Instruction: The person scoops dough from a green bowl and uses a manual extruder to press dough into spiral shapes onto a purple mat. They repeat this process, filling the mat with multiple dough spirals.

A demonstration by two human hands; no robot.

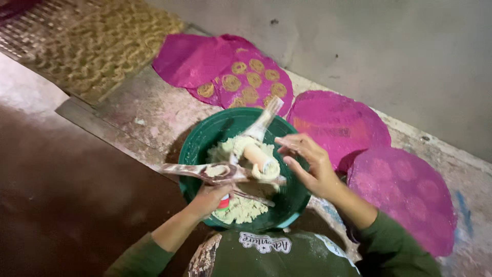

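A green bowl [205, 136] with pale yellowish dough [241, 209] sits in front of me on the floor. My left hand [210, 197] grips a metal dough press [225, 173] held over the bowl; its long handles stick out to the left and up toward the back. The press's cylinder [259, 156] is coated in dough. Just to the right of the cylinder, my right hand [310, 164] hovers with its fingers spread and dough on the fingertips.
Three round magenta mats lie along the wall: one [246, 77] holds several spiral dough pieces, the other two [335, 123] [407, 192] look bare. A tray of piled yellow strands [97, 41] sits at the back left. A dark floor stretches left.
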